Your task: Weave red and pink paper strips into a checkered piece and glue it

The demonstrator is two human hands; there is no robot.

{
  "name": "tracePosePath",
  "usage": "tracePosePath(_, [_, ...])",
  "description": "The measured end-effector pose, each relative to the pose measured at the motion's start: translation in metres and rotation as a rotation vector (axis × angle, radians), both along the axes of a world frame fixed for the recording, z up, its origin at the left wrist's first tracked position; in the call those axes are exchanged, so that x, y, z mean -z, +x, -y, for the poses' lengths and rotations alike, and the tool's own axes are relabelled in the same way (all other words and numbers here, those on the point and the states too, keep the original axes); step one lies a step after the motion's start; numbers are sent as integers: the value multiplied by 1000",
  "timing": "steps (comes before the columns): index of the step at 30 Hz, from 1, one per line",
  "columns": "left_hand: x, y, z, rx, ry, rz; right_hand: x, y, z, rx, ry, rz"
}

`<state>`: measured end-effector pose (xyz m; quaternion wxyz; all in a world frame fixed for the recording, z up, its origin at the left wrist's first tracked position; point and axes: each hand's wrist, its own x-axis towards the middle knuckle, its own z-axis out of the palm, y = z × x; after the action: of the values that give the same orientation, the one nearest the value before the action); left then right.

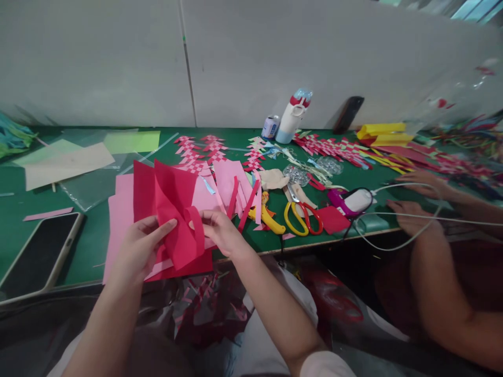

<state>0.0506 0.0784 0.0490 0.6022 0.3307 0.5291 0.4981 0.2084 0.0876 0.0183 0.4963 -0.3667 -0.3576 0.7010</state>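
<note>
Both of my hands hold a sheet of red paper (173, 209) above the near edge of the green table (90, 241). My left hand (141, 246) pinches its lower left part, fingers closed on it. My right hand (220, 230) grips its right side, where a cut red strip (196, 228) curls over. Pink sheets (120, 214) lie under and beside the red paper. More pink and red strips (241, 193) lie just right of my right hand.
A phone (37, 256) lies at the near left. Yellow-handled scissors (298, 214), a yellow tool (269, 217), woven paper pieces (196, 152), a white bottle (291, 118) and pale sheets (63, 162) lie on the table. Another person's hands (416, 204) rest at the right by a white cable.
</note>
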Motion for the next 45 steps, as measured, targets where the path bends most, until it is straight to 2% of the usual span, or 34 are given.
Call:
tracePosePath(6, [1, 0, -1, -21, -11, 3, -2, 3, 0, -34, 16, -7])
tracePosePath(12, [3, -2, -2, -25, 20, -7, 1, 5, -3, -105, -59, 35])
tracePosePath(21, [6, -6, -1, 125, -66, -108, 2, 4, -5, 35, -99, -53])
tracePosePath(36, [3, 4, 1, 45, 30, -55, -4, -2, -4, 191, -155, -152])
tracePosePath(41, [0, 7, 2, 16, 21, -47, -4, 0, -2, 156, -105, -132])
tracePosePath(45, [2, 7, 1, 23, -2, -32, -2, 0, -3, 141, -121, -152])
